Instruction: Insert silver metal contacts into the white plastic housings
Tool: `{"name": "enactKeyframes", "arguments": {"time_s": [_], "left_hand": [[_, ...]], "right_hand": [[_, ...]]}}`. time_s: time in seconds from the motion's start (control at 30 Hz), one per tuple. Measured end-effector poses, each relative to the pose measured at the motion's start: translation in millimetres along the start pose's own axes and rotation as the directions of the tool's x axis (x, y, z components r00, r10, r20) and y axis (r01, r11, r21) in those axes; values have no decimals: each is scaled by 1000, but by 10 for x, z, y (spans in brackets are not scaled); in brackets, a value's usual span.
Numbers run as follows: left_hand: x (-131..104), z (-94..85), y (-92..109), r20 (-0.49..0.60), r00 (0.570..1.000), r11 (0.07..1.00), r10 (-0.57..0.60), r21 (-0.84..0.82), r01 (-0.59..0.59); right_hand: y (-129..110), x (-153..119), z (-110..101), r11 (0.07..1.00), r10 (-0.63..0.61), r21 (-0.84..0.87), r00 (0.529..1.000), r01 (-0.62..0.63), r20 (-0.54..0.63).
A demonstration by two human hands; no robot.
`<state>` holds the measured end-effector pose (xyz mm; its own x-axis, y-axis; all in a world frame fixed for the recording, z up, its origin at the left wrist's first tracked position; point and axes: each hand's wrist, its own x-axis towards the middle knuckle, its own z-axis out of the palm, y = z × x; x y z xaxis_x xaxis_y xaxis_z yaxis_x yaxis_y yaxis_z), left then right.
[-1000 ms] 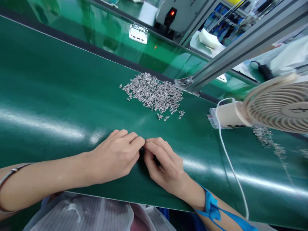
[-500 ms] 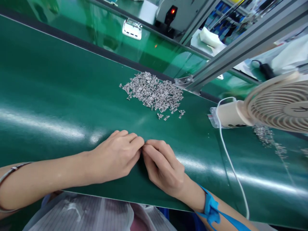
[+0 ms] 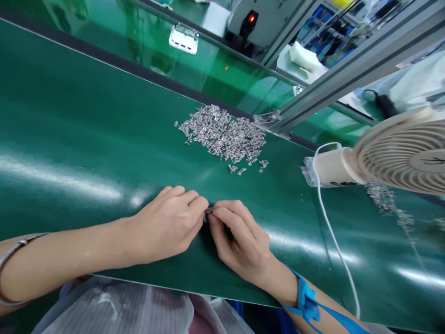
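Note:
Between my fingertips, just above the green work surface [image 3: 114, 153], shows a small silvery metal piece [image 3: 209, 210]. My left hand [image 3: 170, 225] is closed, its thumb and forefinger pinching the piece from the left. From the right, my right hand [image 3: 243, 241] pinches at the same piece, fingers curled in. Much of the piece is covered by the fingers, so its exact kind does not show. Beyond the hands lies a pile of small silvery metal pieces [image 3: 222, 132], with a few loose ones at its near edge.
A cream fan [image 3: 335, 166] with a white cable [image 3: 330, 232] stands at the right. Behind it lies another heap of metal pieces [image 3: 380, 197]. An aluminium post [image 3: 344, 60] rises at the back edge. Across the rail, a white device [image 3: 183, 40] rests on a green belt.
My right hand has shifted slightly right, opening a small gap in which the metal piece now shows. The white device behind the rail has moved left.

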<state>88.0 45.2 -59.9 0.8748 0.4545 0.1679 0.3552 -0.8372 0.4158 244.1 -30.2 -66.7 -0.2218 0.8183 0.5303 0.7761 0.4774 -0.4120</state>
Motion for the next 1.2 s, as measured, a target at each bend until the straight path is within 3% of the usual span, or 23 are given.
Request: {"name": "enactKeyframes", "arguments": {"time_s": [0.3,0.57,0.9,1.2], "left_hand": [[30,-54,-3,158,977,929,-140,-321,185],[50,-88,-7,145,976,876,-162,-435,209],[109,-244,23,358,903,646,-238,-636,422],[92,-201,35,319,917,673,-239,-627,393]], "right_hand": [[6,-6,-4,1000,8,13,1000,-9,17],[11,-9,-1,1000,-2,29,1000,2,16],[-2,-18,-3,1000,-10,17,1000,10,-4],[-10,-26,-31,999,-50,-15,999,50,-7]]}}
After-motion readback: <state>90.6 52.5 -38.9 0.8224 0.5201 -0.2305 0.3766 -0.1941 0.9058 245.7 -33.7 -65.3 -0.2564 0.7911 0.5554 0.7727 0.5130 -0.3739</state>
